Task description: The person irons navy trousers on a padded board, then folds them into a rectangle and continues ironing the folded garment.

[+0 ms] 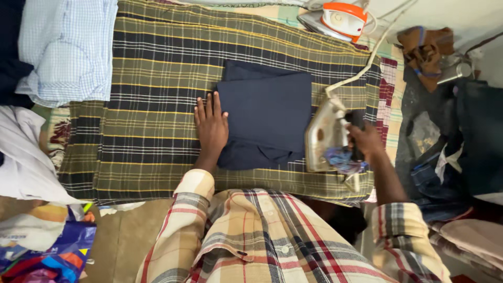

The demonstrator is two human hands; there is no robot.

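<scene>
**A:** that folded navy garment (267,118) in the middle of the plaid cloth (157,78), how do you reckon it handles? Looks soft and floppy to me, several layers, light, probably slides on the cover underneath.

**B:** yeah, matte woven stuff, square-ish fold with a loose flap sticking out at the bottom. I'd pin it flat at an edge rather than grab it. The left hand (211,126) is doing just that: palm down on its left edge, fingers straight and slightly fanned, half on the navy, half on the plaid.

**A:** and the iron (326,137)?

**B:** way heavier, I'd guess. Hard metal soleplate, tipped up on its side just right of the garment. The right hand (365,140) has its fingers curled tight around the handle, which has some blue rag wound around it. Handle's the only sane place to hold it.

**A:** other stuff?

**B:** an orange-and-white iron (343,18) at the top, a light blue checked shirt (68,47) top left, crumpled clothes on the right.
</scene>
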